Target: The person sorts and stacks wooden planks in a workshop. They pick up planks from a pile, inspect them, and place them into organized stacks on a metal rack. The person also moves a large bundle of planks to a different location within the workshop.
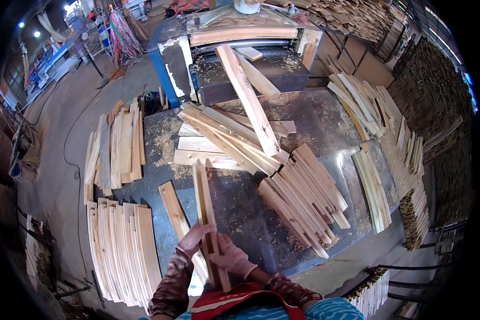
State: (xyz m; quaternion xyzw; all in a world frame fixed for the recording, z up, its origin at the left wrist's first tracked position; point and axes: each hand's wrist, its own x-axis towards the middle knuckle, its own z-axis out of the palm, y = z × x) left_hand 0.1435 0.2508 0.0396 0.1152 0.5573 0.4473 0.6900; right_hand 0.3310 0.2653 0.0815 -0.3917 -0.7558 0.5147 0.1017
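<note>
My left hand (195,238), in a pale pinkish glove, is closed round the left side of a pair of narrow wooden boards (206,205) held on edge and pointing away from me. Gloved the same way, my right hand (233,258) grips their near part from the right. The boards stand over a dark metal table (250,234). Just left of them a single board (175,210) lies flat, its near end partly hidden by my left hand and forearm. To the right a row of stacked boards (304,197) lies slanted.
Beyond the table stands a planing machine (245,74) with a long board (248,101) slanting down from its bed. Loose boards (202,144) and shavings (165,144) lie before it. Board stacks (124,250) flank the left side; more boards (372,189) lie at the right edge.
</note>
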